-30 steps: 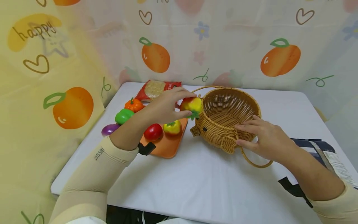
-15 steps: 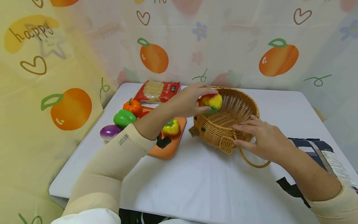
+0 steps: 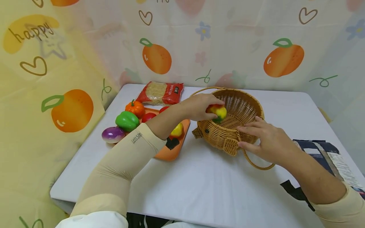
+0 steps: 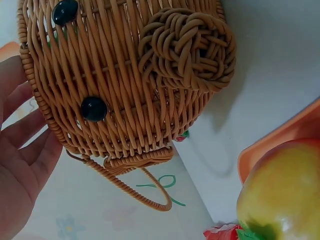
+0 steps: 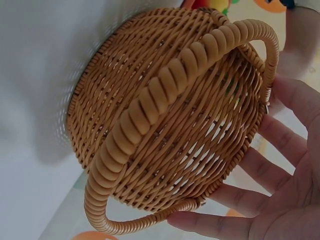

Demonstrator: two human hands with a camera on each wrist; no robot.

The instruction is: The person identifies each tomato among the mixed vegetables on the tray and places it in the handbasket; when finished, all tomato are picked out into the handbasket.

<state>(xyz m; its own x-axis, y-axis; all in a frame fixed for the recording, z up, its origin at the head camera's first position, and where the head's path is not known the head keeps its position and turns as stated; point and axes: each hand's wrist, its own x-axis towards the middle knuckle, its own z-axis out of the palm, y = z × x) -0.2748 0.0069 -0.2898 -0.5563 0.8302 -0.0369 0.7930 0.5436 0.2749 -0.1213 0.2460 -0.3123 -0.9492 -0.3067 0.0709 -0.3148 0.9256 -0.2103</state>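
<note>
My left hand [image 3: 201, 106] reaches over the left rim of a brown wicker basket [image 3: 219, 137]. Between its fingers and thumb it pinches a red-and-yellow toy fruit [image 3: 219, 111] with a green leafy end, just inside the basket's mouth. In the left wrist view the hand [image 4: 22, 155] shows along the rim, the fruit itself mostly hidden by the wicker wall. My right hand [image 3: 265, 139] rests on the right side of the basket, fingers extended on the rim. Seen from the right wrist, those fingers [image 5: 265, 170] lie nearly straight against the rim, beside the arched handle [image 5: 145, 115].
An orange tray [image 3: 168, 154] left of the basket carries a yellow toy pepper [image 3: 177, 130] and red pieces. Left of it lie an orange pepper [image 3: 135, 109], a green pepper [image 3: 127, 121] and a purple eggplant [image 3: 113, 135]. A red bag [image 3: 161, 92] lies behind, a navy packet [image 3: 319, 155] at right.
My left hand has carried the toy fruit rightward from beside the basket's left rim over its mouth, then slightly lower. The right hand keeps its place on the rim.
</note>
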